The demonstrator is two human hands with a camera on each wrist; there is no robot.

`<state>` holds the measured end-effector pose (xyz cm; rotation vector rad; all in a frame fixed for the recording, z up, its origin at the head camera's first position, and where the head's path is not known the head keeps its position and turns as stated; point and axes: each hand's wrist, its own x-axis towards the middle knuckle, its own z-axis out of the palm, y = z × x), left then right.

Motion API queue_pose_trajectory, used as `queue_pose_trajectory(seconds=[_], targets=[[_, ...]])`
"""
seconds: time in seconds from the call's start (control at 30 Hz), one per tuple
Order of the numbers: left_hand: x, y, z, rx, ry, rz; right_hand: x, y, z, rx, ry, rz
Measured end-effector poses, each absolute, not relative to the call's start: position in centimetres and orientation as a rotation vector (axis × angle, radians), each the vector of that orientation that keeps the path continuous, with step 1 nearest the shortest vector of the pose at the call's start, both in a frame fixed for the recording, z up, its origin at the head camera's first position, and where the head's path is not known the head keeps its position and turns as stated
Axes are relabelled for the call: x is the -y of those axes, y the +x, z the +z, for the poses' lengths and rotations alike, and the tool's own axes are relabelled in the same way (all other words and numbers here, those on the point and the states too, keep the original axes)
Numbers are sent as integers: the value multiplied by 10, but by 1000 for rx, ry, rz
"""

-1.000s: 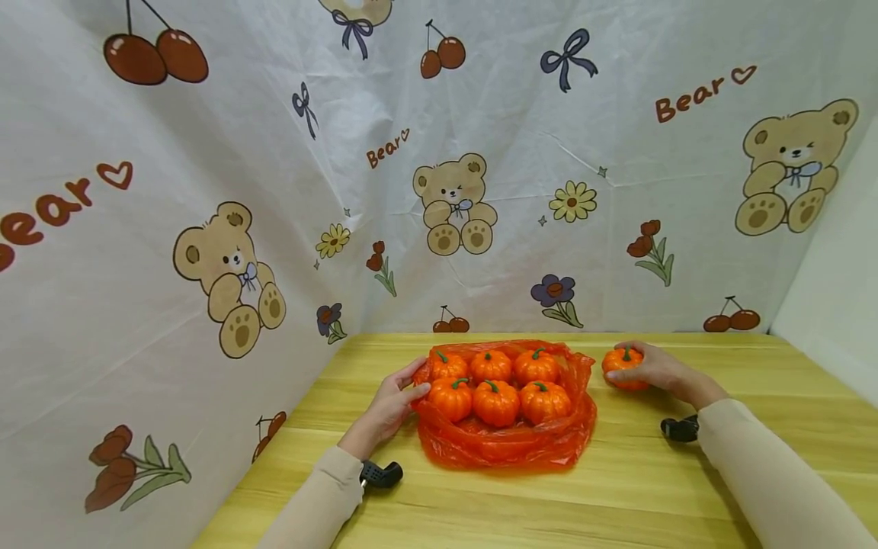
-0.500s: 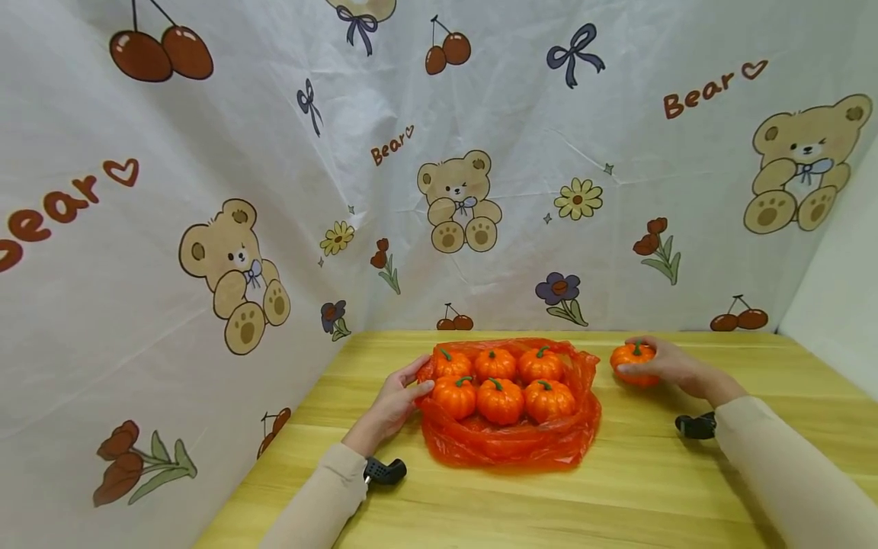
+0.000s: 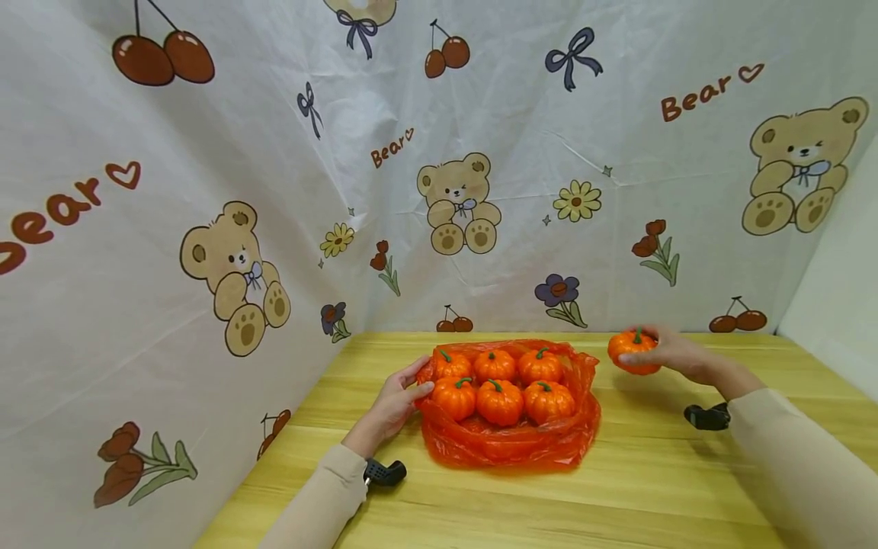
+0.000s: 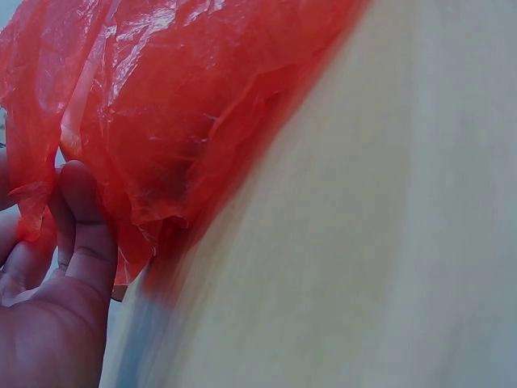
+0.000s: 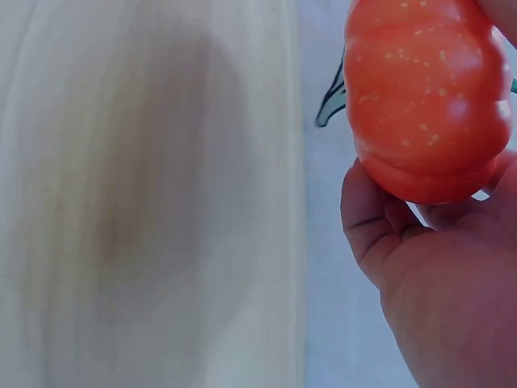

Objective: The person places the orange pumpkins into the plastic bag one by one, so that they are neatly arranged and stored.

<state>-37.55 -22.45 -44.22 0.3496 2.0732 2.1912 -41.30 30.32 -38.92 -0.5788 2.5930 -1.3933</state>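
Observation:
My right hand (image 3: 679, 356) grips a small orange pumpkin (image 3: 632, 352) with a green stem, held just above the table to the right of the bag. In the right wrist view the pumpkin (image 5: 428, 97) sits between thumb and fingers, apart from the table surface. A red plastic bag (image 3: 507, 450) lies wide open in the middle, with several like pumpkins (image 3: 499, 402) in two rows inside. At its left edge my left hand (image 3: 393, 400) pinches the rim. The left wrist view has the crinkled film (image 4: 178, 97) between the fingers of that hand.
The wood-grain table (image 3: 466, 507) ends at a white cloth backdrop (image 3: 507, 290) printed with bears, cherries and flowers. A second stretch of this cloth borders the left side. Black wrist devices (image 3: 706, 417) stick out beneath both sleeves.
My right hand has lifted the pumpkin off the table and moved slightly right. The left hand keeps its hold on the bag's rim, and the bagged pumpkins stay in place.

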Motion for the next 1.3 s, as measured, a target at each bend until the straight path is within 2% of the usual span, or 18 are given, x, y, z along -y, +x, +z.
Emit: queue_pose_trajectory(seconds=[0.53, 1.3], targets=[[225, -375, -442, -2076, 347, 2185, -266, -389, -338, -2647, -684, -1217], [227, -376, -442, -2058, 350, 2188, -188, -360, -307, -2586, -798, -970]])
